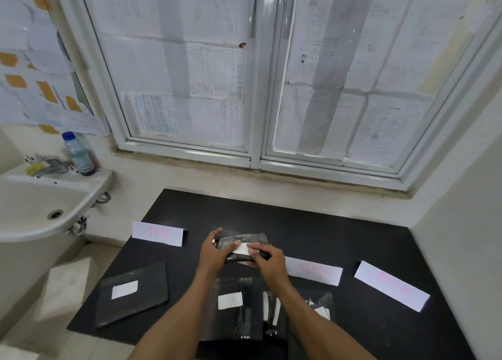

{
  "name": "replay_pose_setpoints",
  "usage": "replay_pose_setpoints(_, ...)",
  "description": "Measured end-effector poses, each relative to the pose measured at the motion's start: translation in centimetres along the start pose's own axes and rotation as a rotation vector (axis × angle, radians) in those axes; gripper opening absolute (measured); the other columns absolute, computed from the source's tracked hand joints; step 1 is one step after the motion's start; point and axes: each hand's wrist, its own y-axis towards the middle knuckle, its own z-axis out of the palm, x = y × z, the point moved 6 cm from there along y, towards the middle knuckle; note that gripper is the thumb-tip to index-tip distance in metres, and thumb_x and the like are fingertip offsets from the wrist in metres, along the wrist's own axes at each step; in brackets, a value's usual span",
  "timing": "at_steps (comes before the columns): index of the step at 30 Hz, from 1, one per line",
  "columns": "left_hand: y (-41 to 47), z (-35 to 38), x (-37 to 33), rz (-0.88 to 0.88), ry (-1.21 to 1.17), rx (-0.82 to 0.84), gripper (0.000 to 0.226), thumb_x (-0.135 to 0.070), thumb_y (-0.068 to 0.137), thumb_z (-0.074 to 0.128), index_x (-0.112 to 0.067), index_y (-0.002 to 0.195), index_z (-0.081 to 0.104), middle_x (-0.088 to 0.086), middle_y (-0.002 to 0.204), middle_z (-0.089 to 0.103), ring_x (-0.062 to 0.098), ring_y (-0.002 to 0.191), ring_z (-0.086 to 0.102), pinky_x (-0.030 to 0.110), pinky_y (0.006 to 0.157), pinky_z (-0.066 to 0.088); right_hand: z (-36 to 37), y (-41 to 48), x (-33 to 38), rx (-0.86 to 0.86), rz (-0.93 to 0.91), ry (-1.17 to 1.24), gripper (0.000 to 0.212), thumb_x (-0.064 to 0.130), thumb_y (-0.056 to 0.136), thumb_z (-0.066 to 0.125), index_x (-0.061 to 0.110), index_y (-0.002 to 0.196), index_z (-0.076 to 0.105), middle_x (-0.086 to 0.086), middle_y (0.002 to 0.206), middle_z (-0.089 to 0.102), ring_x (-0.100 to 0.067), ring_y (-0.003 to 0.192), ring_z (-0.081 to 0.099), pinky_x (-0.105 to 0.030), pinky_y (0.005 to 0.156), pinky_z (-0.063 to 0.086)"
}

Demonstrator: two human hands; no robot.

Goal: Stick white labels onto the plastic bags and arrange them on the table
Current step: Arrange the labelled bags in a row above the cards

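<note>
My left hand (213,253) grips a clear plastic bag (244,240) with dark contents, held above the middle of the black table (366,237). My right hand (267,259) presses a white label (242,248) onto the bag's front with its fingertips. A labelled bag (133,291) lies flat at the left. Another labelled bag (233,305) lies between my forearms. More bags and labels (320,305) sit just right of it, partly hidden by my right arm.
Three white paper strips with pink writing lie on the table: one at the back left (157,233), one in the middle (315,271), one at the right (391,285). A sink (35,210) with a bottle (80,153) stands left. A papered window (258,74) is behind.
</note>
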Motion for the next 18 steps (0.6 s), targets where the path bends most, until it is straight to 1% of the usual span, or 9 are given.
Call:
replay_pose_setpoints(2, 0.0, 0.4, -0.6, -0.026, -0.141, 0.174, 0.067, -0.007, 0.075, 0.079, -0.025, 0.134, 0.053, 0.001, 0.122, 0.052, 0.025, 0.107, 0.06, 0.025, 0.075, 0.057, -0.5, 0.5, -0.2, 0.048, 0.04, 0.057, 0.017, 0.006, 0.083, 0.071, 0.015, 0.097, 0.075, -0.015, 0.111, 0.067, -0.027, 0.096, 0.069, -0.036, 0.077, 0.06)
replay_pose_setpoints(3, 0.0, 0.5, -1.0, -0.043, -0.199, 0.245, 0.062, 0.0, 0.075, 0.078, -0.023, 0.13, 0.059, 0.005, 0.122, 0.057, 0.026, 0.104, 0.063, 0.025, 0.075, 0.058, -0.7, 0.8, -0.3, 0.064, 0.053, 0.064, 0.019, 0.006, 0.082, 0.072, 0.011, 0.099, 0.074, -0.015, 0.111, 0.067, -0.027, 0.096, 0.069, -0.036, 0.077, 0.06)
replay_pose_setpoints(5, 0.1, 0.6, -1.8, -0.074, -0.217, 0.321, 0.04, 0.007, 0.075, 0.073, -0.011, 0.111, 0.072, 0.014, 0.117, 0.065, 0.029, 0.102, 0.066, 0.027, 0.078, 0.057, -0.9, 1.4, -0.6, 0.072, 0.073, 0.069, 0.024, 0.006, 0.079, 0.074, 0.008, 0.103, 0.073, -0.015, 0.113, 0.067, -0.027, 0.096, 0.069, -0.036, 0.078, 0.06)
replay_pose_setpoints(6, 0.3, 0.5, -2.0, -0.092, -0.181, 0.332, 0.03, 0.008, 0.076, 0.071, -0.006, 0.102, 0.075, 0.015, 0.114, 0.067, 0.03, 0.102, 0.065, 0.027, 0.079, 0.056, -0.8, 1.7, -0.6, 0.071, 0.08, 0.075, 0.026, 0.006, 0.079, 0.075, 0.007, 0.104, 0.072, -0.014, 0.113, 0.066, -0.027, 0.096, 0.069, -0.036, 0.077, 0.06)
replay_pose_setpoints(8, 1.3, 0.4, -2.0, -0.111, -0.08, 0.343, 0.022, 0.006, 0.078, 0.068, -0.004, 0.096, 0.077, 0.014, 0.109, 0.069, 0.032, 0.103, 0.063, 0.026, 0.079, 0.053, -0.5, 2.6, -0.6, 0.079, 0.083, 0.089, 0.027, 0.006, 0.079, 0.074, 0.006, 0.106, 0.071, -0.013, 0.113, 0.066, -0.028, 0.096, 0.068, -0.033, 0.077, 0.06)
replay_pose_setpoints(10, 2.3, 0.0, -2.2, -0.1, -0.022, 0.332, 0.023, 0.004, 0.079, 0.066, -0.007, 0.097, 0.077, 0.01, 0.11, 0.068, 0.029, 0.104, 0.061, 0.026, 0.08, 0.051, -0.2, 3.5, -0.3, 0.08, 0.086, 0.099, 0.027, 0.003, 0.082, 0.071, 0.004, 0.109, 0.069, -0.013, 0.116, 0.064, -0.029, 0.1, 0.066, -0.034, 0.079, 0.06)
replay_pose_setpoints(13, 4.4, -0.6, -2.6, -0.089, 0.008, 0.321, 0.023, 0.004, 0.082, 0.064, -0.004, 0.099, 0.076, 0.006, 0.11, 0.065, 0.025, 0.102, 0.06, 0.024, 0.079, 0.052, 0.8, 5.5, -0.1, 0.073, 0.1, 0.107, 0.029, 0.0, 0.085, 0.066, 0.004, 0.114, 0.066, -0.012, 0.121, 0.06, -0.03, 0.106, 0.062, -0.039, 0.083, 0.059)
replay_pose_setpoints(16, 6.6, -1.1, -3.2, -0.082, 0.007, 0.34, 0.023, 0.005, 0.081, 0.064, -0.004, 0.099, 0.075, 0.009, 0.109, 0.065, 0.025, 0.098, 0.062, 0.026, 0.078, 0.055, 1.6, 7.4, 0.4, 0.048, 0.093, 0.101, 0.033, -0.001, 0.084, 0.067, 0.005, 0.117, 0.064, -0.01, 0.122, 0.059, -0.031, 0.108, 0.061, -0.039, 0.081, 0.059)
replay_pose_setpoints(18, 8.5, -1.7, -3.4, -0.061, 0.049, 0.343, 0.024, 0.004, 0.078, 0.069, -0.008, 0.098, 0.076, 0.008, 0.108, 0.066, 0.024, 0.096, 0.064, 0.026, 0.076, 0.056, 2.0, 8.8, 0.7, 0.031, 0.085, 0.087, 0.034, -0.001, 0.082, 0.068, 0.007, 0.115, 0.065, -0.008, 0.119, 0.06, -0.029, 0.106, 0.062, -0.038, 0.079, 0.06)
